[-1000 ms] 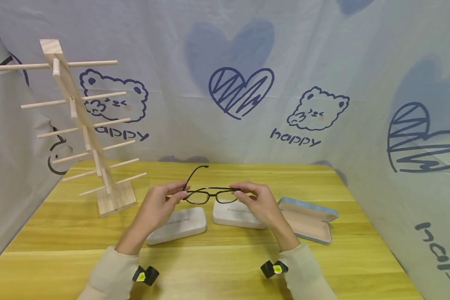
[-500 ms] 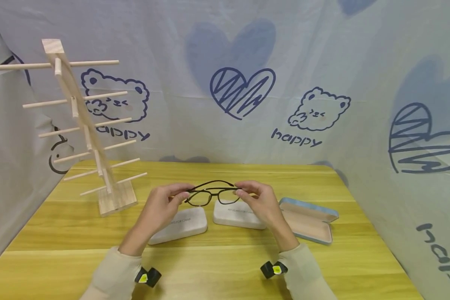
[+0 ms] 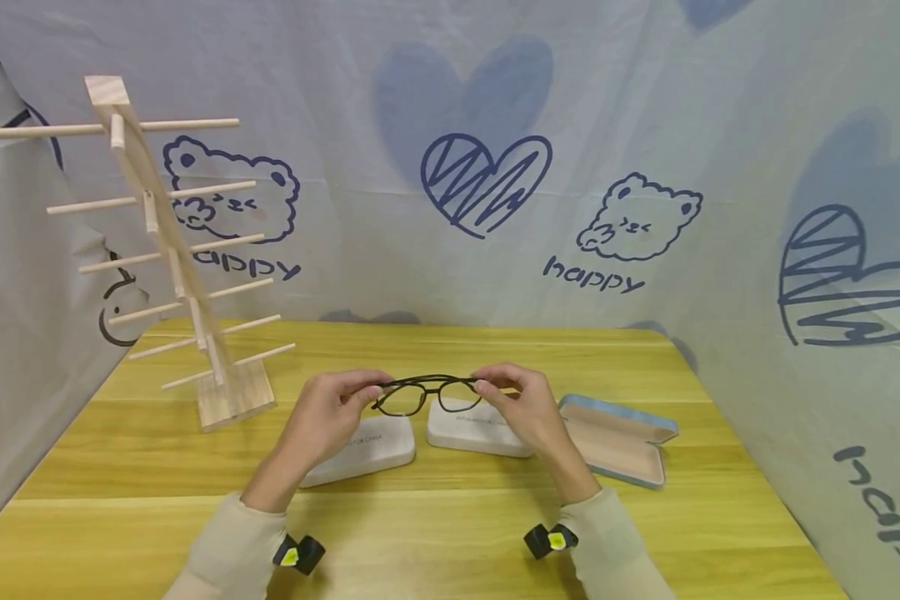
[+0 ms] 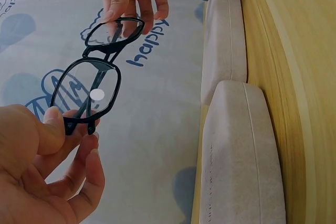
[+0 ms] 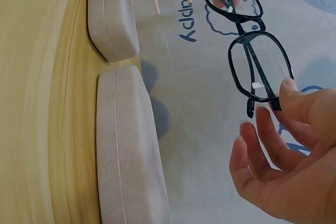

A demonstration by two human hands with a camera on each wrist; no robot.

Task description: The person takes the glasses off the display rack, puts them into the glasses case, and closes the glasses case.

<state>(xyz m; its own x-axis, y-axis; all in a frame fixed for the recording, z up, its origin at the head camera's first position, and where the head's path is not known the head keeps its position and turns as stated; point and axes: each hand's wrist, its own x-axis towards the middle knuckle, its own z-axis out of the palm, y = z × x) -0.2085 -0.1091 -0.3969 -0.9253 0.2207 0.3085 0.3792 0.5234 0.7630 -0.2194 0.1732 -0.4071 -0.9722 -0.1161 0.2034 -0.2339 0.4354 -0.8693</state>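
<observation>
Black-framed eyeglasses (image 3: 432,390) hang in the air between both hands, with clear lenses and the temples folded behind the front. My left hand (image 3: 330,417) pinches one end of the frame between thumb and fingers. At the other end my right hand (image 3: 521,408) pinches the frame the same way. In the left wrist view the glasses (image 4: 103,65) show both temples lying across behind the lenses. Below the hands on the table are two closed white glasses cases, a left case (image 3: 378,444) and a right case (image 3: 468,425), each partly hidden by a hand.
A blue glasses case (image 3: 626,467) lies open at the right, its peach lining showing. On the left stands a wooden peg rack (image 3: 172,258) with several bare dowels. A printed cloth (image 3: 375,208) hangs behind the wooden table (image 3: 435,533).
The temple that stuck out at the left has swung inward and now lies folded behind the lenses. The left hand has shifted slightly right; the right hand has hardly moved.
</observation>
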